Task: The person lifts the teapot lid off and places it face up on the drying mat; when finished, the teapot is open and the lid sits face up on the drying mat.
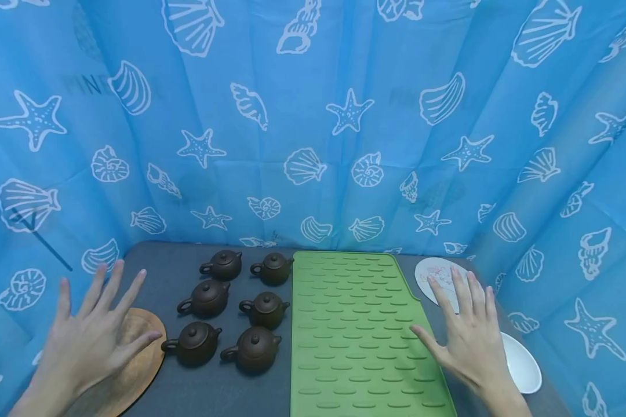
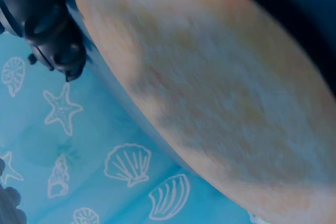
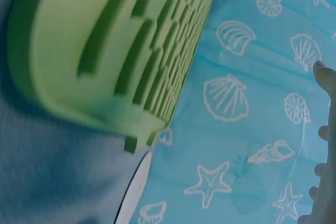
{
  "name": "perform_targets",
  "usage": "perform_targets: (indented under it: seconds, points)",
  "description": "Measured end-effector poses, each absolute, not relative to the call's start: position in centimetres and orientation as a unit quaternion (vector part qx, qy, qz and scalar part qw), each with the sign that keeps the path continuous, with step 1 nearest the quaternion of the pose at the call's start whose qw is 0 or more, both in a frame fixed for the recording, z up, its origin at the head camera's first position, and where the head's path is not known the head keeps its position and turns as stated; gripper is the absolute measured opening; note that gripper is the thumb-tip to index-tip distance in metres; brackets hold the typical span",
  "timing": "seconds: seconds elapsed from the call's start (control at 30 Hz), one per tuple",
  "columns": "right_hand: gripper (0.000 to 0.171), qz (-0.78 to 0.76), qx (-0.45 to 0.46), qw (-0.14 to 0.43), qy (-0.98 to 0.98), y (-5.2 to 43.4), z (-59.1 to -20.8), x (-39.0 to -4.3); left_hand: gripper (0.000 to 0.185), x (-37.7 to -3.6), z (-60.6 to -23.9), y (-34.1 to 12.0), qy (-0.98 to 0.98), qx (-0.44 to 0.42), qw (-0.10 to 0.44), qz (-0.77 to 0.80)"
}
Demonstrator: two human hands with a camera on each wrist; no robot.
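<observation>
here, open hands (image 1: 96,341) (image 1: 466,336) hover beside six glossy round teapots (image 1: 232,307).

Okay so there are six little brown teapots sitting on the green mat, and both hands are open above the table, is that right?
Not quite. The six teapots stand on the grey table, left of the green mat, not on it; the head view shows this. The mat carries nothing. The rest holds: the left hand and right hand are both open above the table.
</observation>
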State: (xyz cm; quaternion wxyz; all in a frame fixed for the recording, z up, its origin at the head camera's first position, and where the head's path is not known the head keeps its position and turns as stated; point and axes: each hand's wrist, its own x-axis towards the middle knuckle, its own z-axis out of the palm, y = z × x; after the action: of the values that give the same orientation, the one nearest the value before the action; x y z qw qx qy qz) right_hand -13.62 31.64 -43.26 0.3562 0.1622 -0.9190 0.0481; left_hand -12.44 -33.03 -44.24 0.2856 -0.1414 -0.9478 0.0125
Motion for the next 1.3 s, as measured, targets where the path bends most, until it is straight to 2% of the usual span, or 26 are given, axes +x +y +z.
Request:
perform_targets:
  seconds: [0.23, 0.43, 0.5, 0.57, 0.7, 0.87, 1.07, 1.17, 1.3]
  points:
    - [0.086, 0.085, 0.197, 0.36, -0.908, 29.7, -44.1, -13.8, 0.109, -11.4, -44.8, -31.7, -0.966, -0.121, 0.229, -0.011]
    - [0.067, 0.139, 0.238, 0.35, -0.895, 27.4, -44.7, -13.9, 0.087, -10.7, -45.1, -29.5, -0.962, -0.127, 0.238, -0.035]
    - [0.057, 0.163, 0.254, 0.342, -0.89, 26.4, -44.7, -13.8, 0.079, -10.4, -45.0, -28.3, -0.963, -0.126, 0.234, -0.045]
    - [0.057, 0.192, 0.262, 0.322, -0.889, 25.1, -44.6, -13.6, 0.072, -10.0, -44.9, -26.9, -0.969, -0.109, 0.21, -0.066]
    - [0.067, 0.26, 0.269, 0.265, -0.889, 22.4, -44.8, -13.2, 0.058, -9.4, -45.1, -24.1, -0.975, -0.076, 0.159, -0.134]
    - [0.053, 0.362, 0.292, 0.191, -0.865, 19.7, -45.1, -13.5, 0.044, -9.0, -45.4, -21.4, -0.97, -0.05, 0.113, -0.21]
    - [0.035, 0.487, 0.282, 0.053, -0.825, 16.5, -45.0, -14.1, 0.025, -9.3, -45.7, -19.1, -0.944, -0.01, 0.04, -0.326]
    - [0.03, 0.53, 0.272, -0.013, -0.803, 14.4, -45.1, -14.3, 0.022, -9.6, -45.9, -18.3, -0.927, 0.014, 0.002, -0.376]
    - [0.031, 0.56, 0.264, -0.084, -0.781, 11.7, -45.5, -14.7, 0.024, -9.9, -46.3, -17.5, -0.918, 0.041, -0.021, -0.393]
